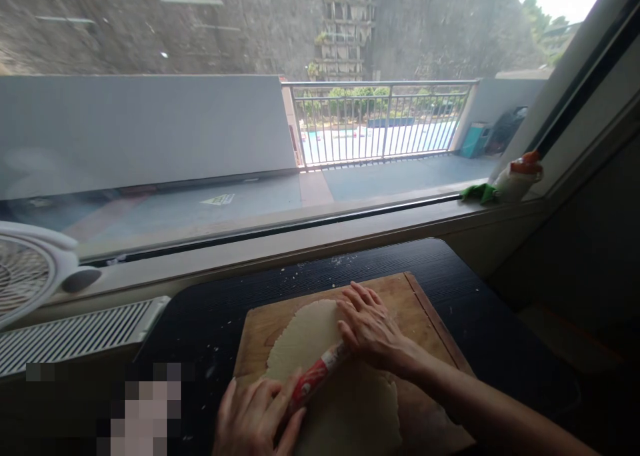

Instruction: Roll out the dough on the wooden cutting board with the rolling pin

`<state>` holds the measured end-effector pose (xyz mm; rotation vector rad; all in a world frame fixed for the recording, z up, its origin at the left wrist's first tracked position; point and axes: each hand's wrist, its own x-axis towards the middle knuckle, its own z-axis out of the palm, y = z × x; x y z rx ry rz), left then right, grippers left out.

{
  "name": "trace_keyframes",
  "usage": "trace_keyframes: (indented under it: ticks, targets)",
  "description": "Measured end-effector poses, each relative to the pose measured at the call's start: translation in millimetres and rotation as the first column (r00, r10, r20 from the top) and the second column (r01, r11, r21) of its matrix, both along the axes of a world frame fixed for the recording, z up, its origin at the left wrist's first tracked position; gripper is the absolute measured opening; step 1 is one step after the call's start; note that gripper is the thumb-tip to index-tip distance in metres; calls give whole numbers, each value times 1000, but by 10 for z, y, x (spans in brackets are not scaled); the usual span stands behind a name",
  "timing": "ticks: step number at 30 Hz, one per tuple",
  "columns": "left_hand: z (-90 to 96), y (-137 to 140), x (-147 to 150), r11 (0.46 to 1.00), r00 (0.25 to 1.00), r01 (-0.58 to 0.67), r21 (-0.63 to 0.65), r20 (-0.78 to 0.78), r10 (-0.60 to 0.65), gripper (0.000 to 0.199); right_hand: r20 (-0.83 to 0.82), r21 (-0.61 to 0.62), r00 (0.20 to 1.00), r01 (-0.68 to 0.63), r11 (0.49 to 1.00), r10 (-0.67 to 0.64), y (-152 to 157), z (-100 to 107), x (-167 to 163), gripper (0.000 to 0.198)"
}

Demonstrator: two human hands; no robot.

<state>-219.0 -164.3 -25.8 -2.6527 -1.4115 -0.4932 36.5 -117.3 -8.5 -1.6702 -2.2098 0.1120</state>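
A broad, thin sheet of pale dough point(305, 329) with a ragged edge lies over a wooden board point(395, 293). Slanting across the dough is a rolling pin point(316, 379) with a red-and-white printed wrap. My left hand point(257, 413) rests over its near left end, fingers bent around it, and the bottom of the picture cuts the hand off. At the far right end my right hand point(370, 326) presses down, fingers reaching forward over the pin. Both ends of the pin are hidden under my hands.
The board sits on a black table point(210, 309) dusted with white flecks. A window sill point(280, 246) runs behind, with a white bottle with an orange cap point(520, 176) and a green cloth point(480, 193). At left are a white fan point(30, 269) and a slatted white panel point(90, 333).
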Motion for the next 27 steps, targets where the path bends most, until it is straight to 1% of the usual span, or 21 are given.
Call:
trace_keyframes:
  ticks: [2, 7, 9, 10, 12, 15, 17, 19, 21, 23, 24, 25, 26, 27]
  targets:
    - [37, 58, 34, 1000, 1000, -9, -12, 2, 9, 38, 3, 12, 1000, 14, 1000, -14, 110, 12, -38, 36]
    - [56, 183, -11, 993, 993, -120, -8, -2, 120, 38, 12, -30, 1000, 15, 999, -15, 877, 59, -375, 39]
    - [36, 161, -66, 990, 990, -142, -2, -5, 142, 38, 8, -44, 1000, 8, 999, -7, 1026, 80, -446, 42]
    - [22, 132, -93, 990, 990, -143, 9, -3, 143, 37, 5, -43, 1000, 0, 999, 0, 1014, 85, -439, 43]
    - [-8, 59, -132, 992, 992, -123, 22, -2, 123, 35, -2, -40, 1000, -16, 999, 16, 811, 74, -341, 40]
    - [-23, 36, -105, 995, 994, -100, -2, -42, 100, 34, -13, -39, 999, -39, 998, 39, 221, 15, -88, 30]
    - [6, 170, 0, 992, 990, -122, -8, -67, 122, 39, -28, -24, 999, -22, 999, 22, -137, -29, 53, 32]
    - [66, 439, 174, 990, 988, -140, -1, -68, 139, 44, -50, -8, 998, 33, 999, -33, -303, -56, 133, 33]
    - [142, 777, 381, 991, 989, -132, -33, -78, 129, 45, -58, -20, 994, 95, 995, -96, -243, -59, 164, 31]
    - [212, 1065, 557, 985, 987, -143, -100, -95, 133, 44, -49, -52, 985, 161, 986, -164, -54, -40, 178, 27]
    - [237, 1151, 613, 979, 986, -145, -140, -106, 131, 44, -43, -65, 980, 191, 979, -194, 39, -27, 185, 26]
    - [250, 1184, 639, 975, 985, -147, -167, -113, 129, 44, -38, -73, 976, 209, 975, -212, 103, -15, 192, 26]
    - [251, 1158, 630, 974, 986, -142, -177, -117, 122, 44, -37, -72, 977, 209, 975, -212, 126, -9, 199, 25]
    - [237, 1074, 589, 976, 987, -132, -173, -119, 112, 44, -39, -61, 980, 191, 980, -194, 99, -11, 203, 25]
